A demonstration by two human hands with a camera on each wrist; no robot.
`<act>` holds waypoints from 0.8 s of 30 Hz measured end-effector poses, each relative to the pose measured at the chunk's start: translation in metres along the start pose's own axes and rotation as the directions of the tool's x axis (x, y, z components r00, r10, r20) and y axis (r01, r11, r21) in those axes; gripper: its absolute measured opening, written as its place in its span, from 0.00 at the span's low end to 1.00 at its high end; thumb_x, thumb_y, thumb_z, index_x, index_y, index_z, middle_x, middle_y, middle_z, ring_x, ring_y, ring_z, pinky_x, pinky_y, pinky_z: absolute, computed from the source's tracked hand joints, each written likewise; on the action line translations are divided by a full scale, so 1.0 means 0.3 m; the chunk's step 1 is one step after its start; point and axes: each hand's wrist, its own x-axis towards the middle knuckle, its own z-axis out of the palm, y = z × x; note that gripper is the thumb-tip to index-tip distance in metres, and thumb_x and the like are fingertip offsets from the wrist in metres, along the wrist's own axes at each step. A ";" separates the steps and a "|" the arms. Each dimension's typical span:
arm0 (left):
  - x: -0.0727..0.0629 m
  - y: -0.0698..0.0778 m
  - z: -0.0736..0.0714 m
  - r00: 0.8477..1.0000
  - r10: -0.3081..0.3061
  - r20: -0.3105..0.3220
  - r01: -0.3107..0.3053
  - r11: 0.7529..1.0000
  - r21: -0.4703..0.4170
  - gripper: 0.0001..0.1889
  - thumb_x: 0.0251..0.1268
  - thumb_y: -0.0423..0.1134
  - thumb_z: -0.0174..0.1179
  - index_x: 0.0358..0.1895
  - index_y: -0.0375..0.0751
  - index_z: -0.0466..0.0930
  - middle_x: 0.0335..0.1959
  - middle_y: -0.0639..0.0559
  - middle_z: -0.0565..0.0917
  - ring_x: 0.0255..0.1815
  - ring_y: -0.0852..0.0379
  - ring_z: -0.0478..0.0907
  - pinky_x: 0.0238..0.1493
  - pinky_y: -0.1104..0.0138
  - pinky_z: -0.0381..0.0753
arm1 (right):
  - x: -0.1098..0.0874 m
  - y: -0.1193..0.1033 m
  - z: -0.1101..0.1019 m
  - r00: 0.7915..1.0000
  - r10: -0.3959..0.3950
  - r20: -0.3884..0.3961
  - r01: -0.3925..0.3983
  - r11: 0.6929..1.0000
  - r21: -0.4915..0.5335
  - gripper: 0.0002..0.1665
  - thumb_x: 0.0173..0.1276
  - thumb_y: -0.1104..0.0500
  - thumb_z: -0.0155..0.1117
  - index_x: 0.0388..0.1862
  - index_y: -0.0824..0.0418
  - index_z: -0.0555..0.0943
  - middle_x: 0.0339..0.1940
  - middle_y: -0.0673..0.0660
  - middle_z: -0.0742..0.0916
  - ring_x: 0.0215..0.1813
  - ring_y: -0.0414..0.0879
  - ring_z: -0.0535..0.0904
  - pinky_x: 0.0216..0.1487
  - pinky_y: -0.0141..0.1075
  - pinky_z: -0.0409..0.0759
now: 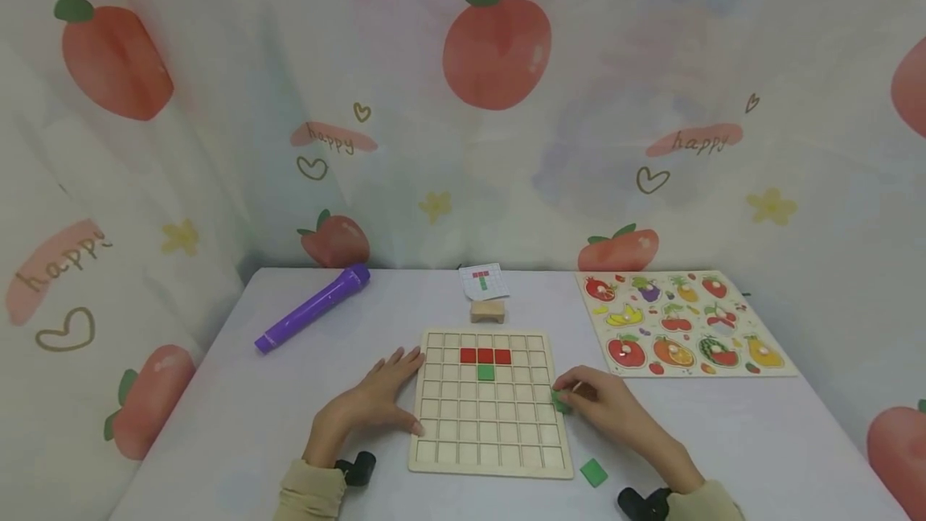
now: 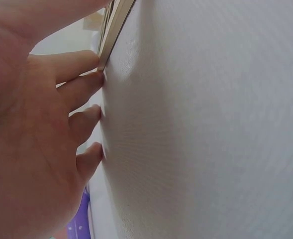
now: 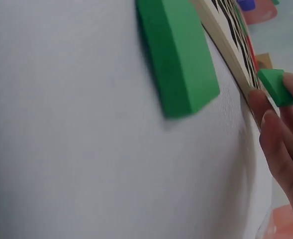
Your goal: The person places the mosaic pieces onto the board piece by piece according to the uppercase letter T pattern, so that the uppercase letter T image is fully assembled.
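Observation:
A wooden grid board (image 1: 469,430) lies flat in the middle of the table. Three red square tiles (image 1: 469,355) sit side by side in its second row, and one green tile (image 1: 485,373) fills the cell under the middle one. My left hand (image 1: 372,396) rests at the board's left edge, fingers spread, thumb and fingertips against the rim. At the right edge my right hand (image 1: 604,404) pinches a green tile (image 3: 276,87) between thumb and fingers. Another green tile (image 1: 594,473) lies on the table by the board's lower right corner.
Behind the board a small wooden stand (image 1: 488,312) stands in front of a pattern card (image 1: 485,283) with a red and green T. A purple microphone-shaped tube (image 1: 313,309) lies at the back left. A fruit puzzle board (image 1: 687,324) occupies the back right.

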 end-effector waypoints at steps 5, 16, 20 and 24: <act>-0.005 -0.004 0.001 1.000 -0.004 0.005 0.004 1.000 -0.009 0.60 0.44 0.48 0.82 0.81 0.35 0.56 0.84 0.41 0.54 0.86 0.38 0.43 0.85 0.42 0.39 | 0.026 -0.037 0.041 1.000 0.000 0.015 -0.002 0.993 0.119 0.10 0.71 0.61 0.68 0.48 0.63 0.83 0.39 0.54 0.87 0.31 0.41 0.83 0.32 0.27 0.84; 0.029 -0.013 0.013 0.999 0.031 0.015 -0.032 0.999 0.010 0.61 0.46 0.52 0.80 0.82 0.38 0.53 0.85 0.43 0.52 0.86 0.37 0.40 0.85 0.41 0.38 | 0.074 -0.097 0.068 0.998 -0.048 0.037 0.045 0.997 0.068 0.17 0.68 0.66 0.70 0.56 0.63 0.84 0.46 0.54 0.89 0.41 0.41 0.85 0.47 0.26 0.86; 0.033 -0.013 0.011 1.000 0.008 0.021 -0.008 1.000 0.007 0.61 0.46 0.52 0.81 0.82 0.39 0.54 0.85 0.44 0.52 0.86 0.40 0.40 0.86 0.43 0.38 | 0.091 -0.114 0.085 0.996 -0.050 0.072 0.042 0.993 0.113 0.19 0.69 0.67 0.68 0.59 0.67 0.83 0.43 0.54 0.90 0.40 0.43 0.86 0.46 0.25 0.85; 0.020 -0.025 0.015 1.000 -0.017 0.025 0.016 1.000 0.026 0.62 0.45 0.51 0.81 0.82 0.39 0.54 0.85 0.45 0.52 0.86 0.40 0.40 0.85 0.43 0.39 | 0.107 -0.135 0.122 0.994 -0.049 0.094 0.038 0.993 0.112 0.19 0.69 0.65 0.69 0.58 0.67 0.84 0.37 0.52 0.88 0.36 0.43 0.84 0.40 0.25 0.84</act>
